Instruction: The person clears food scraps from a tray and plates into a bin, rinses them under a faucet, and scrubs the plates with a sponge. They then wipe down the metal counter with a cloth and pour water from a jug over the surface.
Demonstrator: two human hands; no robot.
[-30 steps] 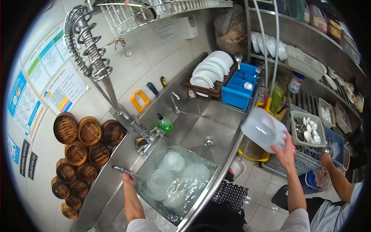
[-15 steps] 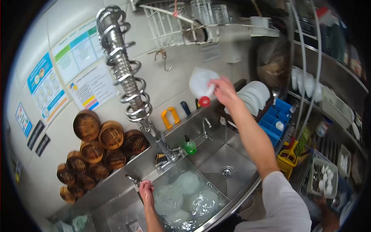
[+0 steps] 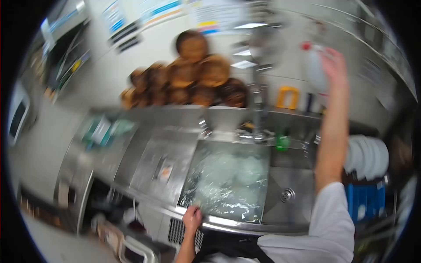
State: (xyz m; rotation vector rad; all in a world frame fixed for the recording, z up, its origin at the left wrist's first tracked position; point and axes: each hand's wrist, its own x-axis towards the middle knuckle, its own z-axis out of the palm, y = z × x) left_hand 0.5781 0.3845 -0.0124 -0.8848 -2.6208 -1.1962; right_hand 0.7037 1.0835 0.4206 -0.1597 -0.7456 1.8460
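My right hand (image 3: 335, 61) is raised high on the right, gripping a translucent white plastic jug (image 3: 315, 70) with a red cap at its upper end. My left hand (image 3: 192, 218) rests on the near rim of the water-filled sink basin (image 3: 228, 219); its fingers curl over the edge and hold nothing that I can see. White plates (image 3: 237, 173) lie under the water in that basin. The whole view is motion-blurred.
An empty second basin with a drain (image 3: 287, 195) lies right of the full one. A spring faucet column (image 3: 258, 105), green soap bottle (image 3: 283, 142), stacked bamboo steamers (image 3: 193, 83), racked white plates (image 3: 366, 155) and a blue crate (image 3: 366, 201) surround the sinks. Steel counter (image 3: 149, 153) extends left.
The view has swung left and tilted. My right hand lifted the jug higher, its cap now up. My left hand moved from the basin's far-left corner to its near rim.
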